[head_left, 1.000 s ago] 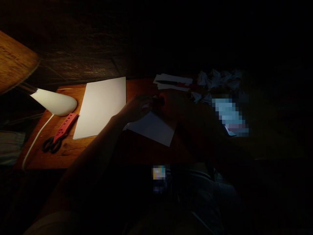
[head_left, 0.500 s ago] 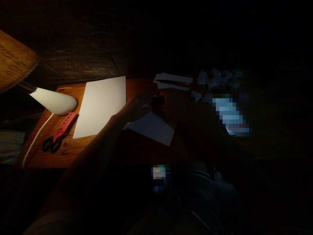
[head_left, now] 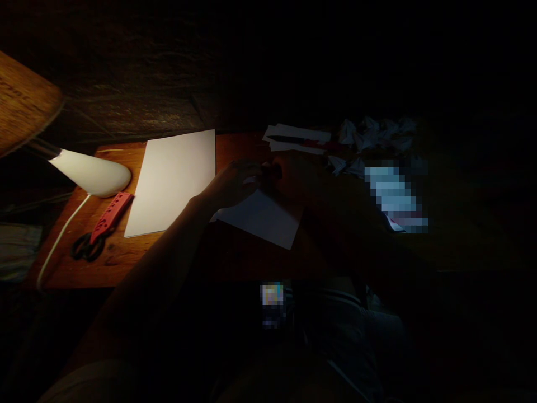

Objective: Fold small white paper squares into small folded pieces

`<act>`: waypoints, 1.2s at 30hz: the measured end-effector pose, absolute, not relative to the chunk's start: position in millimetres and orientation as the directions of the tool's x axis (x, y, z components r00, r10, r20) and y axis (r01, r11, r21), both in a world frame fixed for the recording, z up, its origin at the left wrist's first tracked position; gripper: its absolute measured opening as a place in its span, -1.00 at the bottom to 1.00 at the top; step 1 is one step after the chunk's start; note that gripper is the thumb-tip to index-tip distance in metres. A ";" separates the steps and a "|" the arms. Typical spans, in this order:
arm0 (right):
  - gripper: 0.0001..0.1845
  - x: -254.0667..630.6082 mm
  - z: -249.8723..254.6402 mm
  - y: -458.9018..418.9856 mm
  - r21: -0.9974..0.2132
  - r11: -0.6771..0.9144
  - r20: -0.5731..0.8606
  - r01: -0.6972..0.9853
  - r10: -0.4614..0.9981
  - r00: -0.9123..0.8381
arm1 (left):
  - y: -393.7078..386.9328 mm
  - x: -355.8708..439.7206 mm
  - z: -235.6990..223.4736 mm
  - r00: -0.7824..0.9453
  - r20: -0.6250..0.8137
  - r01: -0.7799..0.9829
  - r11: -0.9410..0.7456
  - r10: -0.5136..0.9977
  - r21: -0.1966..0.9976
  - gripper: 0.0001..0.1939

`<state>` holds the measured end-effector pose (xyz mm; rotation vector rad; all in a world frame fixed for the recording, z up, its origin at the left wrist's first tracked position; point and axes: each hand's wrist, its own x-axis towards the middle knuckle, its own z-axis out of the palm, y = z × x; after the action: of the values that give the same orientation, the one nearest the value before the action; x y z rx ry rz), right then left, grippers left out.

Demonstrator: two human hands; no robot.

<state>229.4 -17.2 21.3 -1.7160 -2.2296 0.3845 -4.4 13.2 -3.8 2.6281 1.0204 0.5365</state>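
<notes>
A white sheet of paper [head_left: 264, 221] lies on the dim middle of the wooden table, one corner pointing towards me. My left hand [head_left: 239, 178] is closed on its far part, fingers curled. Beside it, my right hand [head_left: 293, 174] is also closed at the paper's far edge, almost touching the left. Both hands are in deep shadow, so the exact fingertip grip is hidden. Behind them, a knife [head_left: 289, 140] with a dark blade and red handle rests on white paper strips [head_left: 300, 133].
Left stand a lamp with a white base [head_left: 94, 173] and scissors in a pink cover [head_left: 111, 215]. A stack of white paper [head_left: 172, 184] lies beside them. Several folded paper pieces [head_left: 371, 134] sit at the back right, near a blurred-out, phone-like object [head_left: 394, 196].
Hardly anything differs. Both hands stay in the same place on the paper, and the view has shifted very slightly.
</notes>
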 end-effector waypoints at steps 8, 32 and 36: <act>-0.71 229.9 25.0 -17.3 -0.384 0.260 0.056 0.886 0.964 -0.258 | 13.9 -5.0 -5.2 0.684 0.245 0.590 -0.718 0.687 0.369 -0.68; -0.72 229.5 27.9 -19.1 -0.393 0.236 0.040 0.889 0.970 -0.239 | 12.7 -3.7 -2.8 0.673 0.245 0.597 -0.708 0.698 0.378 -0.72; -0.71 230.3 27.9 -19.0 -0.402 0.243 0.039 0.883 0.968 -0.249 | 13.1 -3.4 -3.1 0.672 0.244 0.596 -0.706 0.699 0.383 -0.73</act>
<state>230.3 -19.0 27.9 -1.7222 -2.2398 0.4348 -3.4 13.1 -3.1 2.6166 1.0371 0.5470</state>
